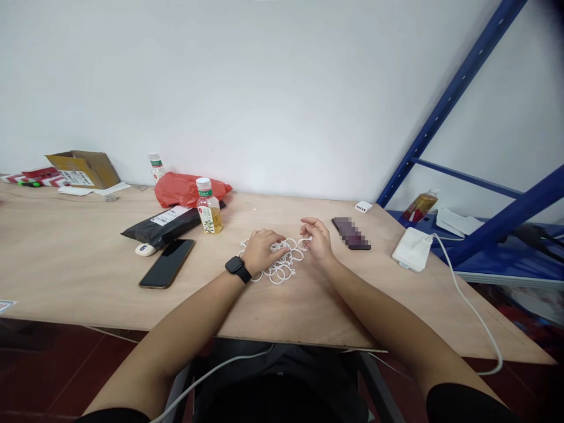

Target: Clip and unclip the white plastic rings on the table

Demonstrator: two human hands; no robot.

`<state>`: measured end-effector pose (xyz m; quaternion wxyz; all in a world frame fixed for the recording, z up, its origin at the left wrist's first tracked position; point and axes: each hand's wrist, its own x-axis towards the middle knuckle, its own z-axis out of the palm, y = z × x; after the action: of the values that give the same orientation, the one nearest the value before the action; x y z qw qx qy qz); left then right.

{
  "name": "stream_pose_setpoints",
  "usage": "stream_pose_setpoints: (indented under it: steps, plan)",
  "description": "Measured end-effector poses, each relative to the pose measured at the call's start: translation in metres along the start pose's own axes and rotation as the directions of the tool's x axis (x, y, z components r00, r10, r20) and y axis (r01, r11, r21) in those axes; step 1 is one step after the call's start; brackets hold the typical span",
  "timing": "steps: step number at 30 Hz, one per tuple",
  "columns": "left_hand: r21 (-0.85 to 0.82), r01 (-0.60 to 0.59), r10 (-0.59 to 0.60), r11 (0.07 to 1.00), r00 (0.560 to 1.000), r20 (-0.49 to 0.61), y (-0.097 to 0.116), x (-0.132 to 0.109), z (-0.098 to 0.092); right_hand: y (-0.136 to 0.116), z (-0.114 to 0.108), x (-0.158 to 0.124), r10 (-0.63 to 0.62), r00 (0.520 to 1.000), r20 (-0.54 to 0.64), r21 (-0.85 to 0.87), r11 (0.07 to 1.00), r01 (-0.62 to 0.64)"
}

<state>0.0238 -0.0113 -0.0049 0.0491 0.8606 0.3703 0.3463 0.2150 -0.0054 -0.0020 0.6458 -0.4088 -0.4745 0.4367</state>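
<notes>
A loose pile of white plastic rings [277, 274] with small eyelets, like curtain rings, lies on the wooden table. Over the left part of the pile rests my left hand [261, 249], a black watch on its wrist. Its thumb and index finger are apart above the rings, and the hand covers some of them. At the pile's right edge, my right hand [318, 242] has its fingers curled and a single white ring [302, 244] at its thumb side. That ring appears to be gripped, though the contact is partly hidden.
Left of the pile are a drink bottle [210, 211], a black parcel [161, 228], a red bag [178, 189] and a phone [167, 264]. To the right lie another phone [351, 234], a white charger [363, 206] and a corded white device [412, 249]. A blue rack [449, 82] stands beyond.
</notes>
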Motion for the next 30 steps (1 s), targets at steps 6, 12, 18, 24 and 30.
stream_pose_setpoints:
  steps: [6, 12, 18, 24, 30]
  plan:
    - [-0.038, -0.051, 0.051, 0.998, 0.999, 0.004, 0.009, 0.001, 0.0, 0.002, 0.009, -0.011, 0.036, 0.971, 0.235, 0.085, 0.995, -0.057]
    - [-0.042, 0.007, -0.006, 0.999, 1.0, 0.03, 0.005, 0.002, -0.003, 0.004, 0.008, -0.013, 0.011, 0.954, 0.3, 0.093, 0.995, -0.041]
    - [-0.054, 0.026, -0.027, 0.998, 1.0, -0.016, 0.003, 0.002, -0.001, 0.008, 0.003, -0.01, -0.026, 0.963, 0.269, -0.145, 0.987, 0.067]
    - [-0.045, 0.035, -0.036, 0.998, 0.999, -0.01, -0.001, 0.002, 0.001, 0.01, -0.001, -0.012, -0.064, 0.947, 0.314, -0.208, 0.969, 0.135]
    - [-0.049, 0.053, -0.053, 0.997, 0.999, -0.005, -0.001, 0.002, 0.0, 0.007, -0.002, -0.014, -0.114, 0.92, 0.375, -0.247, 0.944, 0.218]
